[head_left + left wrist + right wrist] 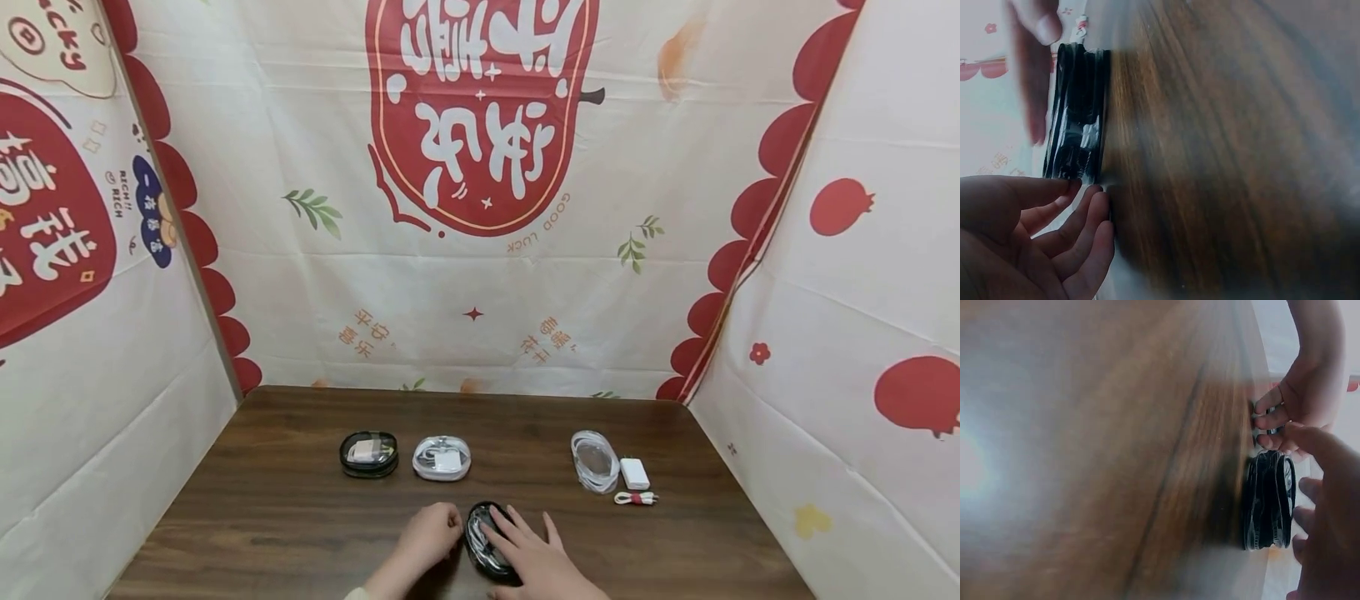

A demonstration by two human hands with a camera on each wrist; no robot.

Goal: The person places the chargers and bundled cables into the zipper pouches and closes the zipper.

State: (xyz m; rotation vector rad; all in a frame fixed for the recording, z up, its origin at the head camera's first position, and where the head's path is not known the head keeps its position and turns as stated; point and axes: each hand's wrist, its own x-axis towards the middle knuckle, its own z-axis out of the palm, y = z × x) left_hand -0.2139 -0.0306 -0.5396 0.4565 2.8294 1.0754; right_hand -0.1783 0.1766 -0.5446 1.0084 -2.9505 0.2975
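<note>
An oval zip case [475, 547] with black edging and a clear top lies near the front of the table, and a cable shows through the top. My right hand [542, 560] is spread over it, straight fingers resting on the clear top. At the left edge of the case is my left hand [432, 533], fingers bent. In the left wrist view its thumb and fingertips pinch at the end of the black case [1079, 119]; what lies between them is hidden. From the right wrist view the case [1266, 503] stands between both hands.
Farther back lie a black-edged case [356, 471] and a white-edged case [427, 472], each with a white block inside. To the right are a clear white-rimmed oval case [596, 461], a white charger [634, 473] and a white cable with a red tie [635, 498]. Printed cloth walls surround the table.
</note>
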